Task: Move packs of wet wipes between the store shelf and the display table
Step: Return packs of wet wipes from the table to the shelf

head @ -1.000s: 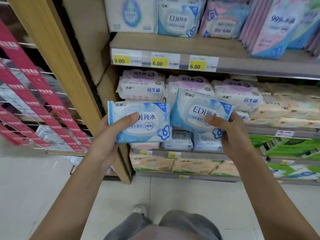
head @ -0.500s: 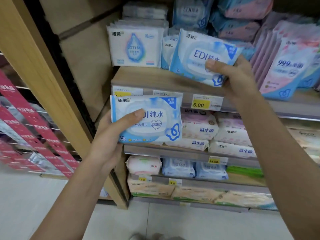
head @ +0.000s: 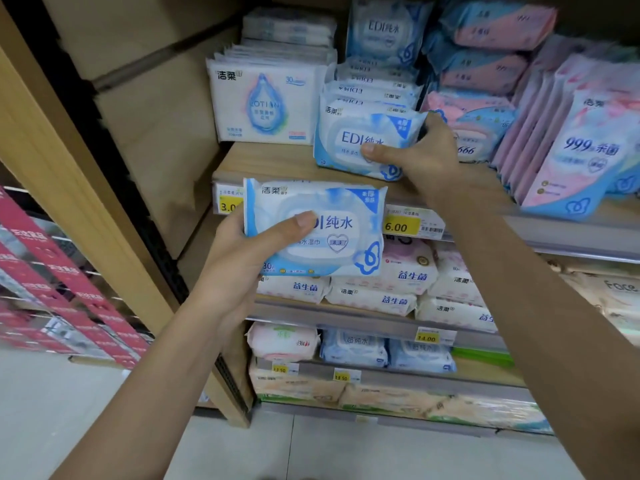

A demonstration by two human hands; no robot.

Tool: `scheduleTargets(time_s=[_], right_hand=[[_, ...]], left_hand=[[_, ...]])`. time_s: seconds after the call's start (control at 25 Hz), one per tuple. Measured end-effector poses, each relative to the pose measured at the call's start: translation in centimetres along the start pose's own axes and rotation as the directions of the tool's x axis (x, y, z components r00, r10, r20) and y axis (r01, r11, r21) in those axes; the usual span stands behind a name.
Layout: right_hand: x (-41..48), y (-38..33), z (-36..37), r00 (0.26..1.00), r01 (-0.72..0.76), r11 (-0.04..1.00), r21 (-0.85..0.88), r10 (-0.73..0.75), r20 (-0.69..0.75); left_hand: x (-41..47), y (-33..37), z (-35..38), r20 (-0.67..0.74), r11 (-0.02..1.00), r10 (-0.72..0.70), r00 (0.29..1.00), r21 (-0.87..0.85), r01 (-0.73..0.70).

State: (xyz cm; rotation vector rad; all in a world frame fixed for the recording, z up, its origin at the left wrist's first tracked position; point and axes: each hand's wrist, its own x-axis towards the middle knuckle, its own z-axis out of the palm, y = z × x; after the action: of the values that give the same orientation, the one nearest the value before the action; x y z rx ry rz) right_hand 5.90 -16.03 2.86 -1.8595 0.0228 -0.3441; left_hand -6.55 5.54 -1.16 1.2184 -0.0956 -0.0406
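I hold two identical blue-and-white packs of wet wipes marked EDI. My left hand grips one pack by its left end, in front of the shelf edge and its price tags. My right hand grips the other pack from the right. That pack rests on the wooden upper shelf, in front of a stack of the same packs.
White lotion tissue packs stand left of the stack; pink and blue packs crowd the right. Lower shelves hold more wipes. A wooden upright bounds the shelf on the left, with a red rack beyond. Pale floor lies below.
My right hand has lowered its pack onto the upper shelf in front of the stack. My left hand has kept its pack at about the same height below the shelf edge.
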Motion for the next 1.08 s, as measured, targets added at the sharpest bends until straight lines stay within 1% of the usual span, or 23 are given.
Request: scheduleTargets(time_s=[0.08, 0.12, 0.16, 0.28, 0.32, 0.36, 0.4, 0.48, 0.56, 0.68, 0.76, 0.84, 0.96, 1.08], right_hand=[[0.1, 0.3, 0.0, 0.994, 0.033, 0.993, -0.110, -0.044, -0.100], [0.2, 0.6, 0.0, 0.991, 0.037, 0.994, -0.107, -0.050, -0.125], [0.1, 0.9, -0.1, 0.988, 0.042, 0.997, -0.070, -0.051, -0.143], [-1.3, 0.2, -1.0, 0.975, 0.027, 0.982, 0.190, 0.016, -0.223], [-1.8, 0.0, -1.4, 0.973, 0.011, 0.968, 0.251, 0.047, -0.225], [-2.5, -0.3, -1.7, 0.978, -0.017, 0.956, 0.292, 0.076, -0.193], [-3.1, -0.4, -1.9, 0.986, -0.055, 0.955, 0.292, 0.099, -0.138], [-4.3, -0.5, -2.0, 0.997, -0.074, 0.970, 0.232, 0.080, -0.013], [-5.5, -0.2, -1.8, 0.998, -0.029, 0.987, 0.156, 0.019, 0.067], [-5.7, -0.7, -1.4, 0.999, 0.027, 0.986, 0.162, -0.030, 0.014], [-4.9, -0.9, -1.4, 0.999, 0.048, 0.982, 0.183, -0.045, -0.022], [-4.2, -0.8, -1.4, 0.996, 0.079, 0.979, 0.186, -0.072, -0.043], [-4.0, -0.2, -1.4, 0.984, 0.168, 0.982, 0.087, -0.162, -0.077], [-4.3, 0.8, -1.1, 0.967, 0.227, 0.974, -0.018, -0.228, -0.111]], left_hand=[[0.9, 0.6, 0.9, 0.041, 1.000, 0.016, 0.999, 0.022, -0.017], [1.7, 1.0, 1.4, 0.056, 0.999, 0.027, 0.998, 0.027, -0.029], [2.5, 1.3, 1.9, 0.071, 0.998, 0.041, 0.997, 0.035, -0.044], [5.5, 1.8, 3.0, 0.081, 0.994, 0.084, 0.993, 0.065, -0.089], [6.3, 1.9, 3.3, 0.066, 0.993, 0.094, 0.993, 0.067, -0.098], [7.1, 1.9, 3.7, 0.054, 0.992, 0.103, 0.993, 0.066, -0.107], [7.6, 1.9, 4.0, 0.051, 0.991, 0.111, 0.992, 0.069, -0.115], [8.1, 1.7, 4.7, 0.072, 0.987, 0.130, 0.989, 0.089, -0.136], [8.4, 1.5, 5.1, 0.084, 0.973, 0.171, 0.982, 0.142, -0.182], [9.1, 2.2, 5.2, 0.082, 0.933, 0.223, 0.971, 0.271, -0.238], [9.7, 2.8, 5.2, 0.116, 0.887, 0.259, 0.959, 0.365, -0.283], [10.2, 2.7, 5.1, 0.119, 0.845, 0.298, 0.947, 0.428, -0.320], [10.5, 2.0, 4.6, 0.027, 0.760, 0.399, 0.916, 0.549, -0.347], [10.1, 1.3, 4.0, 0.078, 0.713, 0.446, 0.892, 0.572, -0.406]])
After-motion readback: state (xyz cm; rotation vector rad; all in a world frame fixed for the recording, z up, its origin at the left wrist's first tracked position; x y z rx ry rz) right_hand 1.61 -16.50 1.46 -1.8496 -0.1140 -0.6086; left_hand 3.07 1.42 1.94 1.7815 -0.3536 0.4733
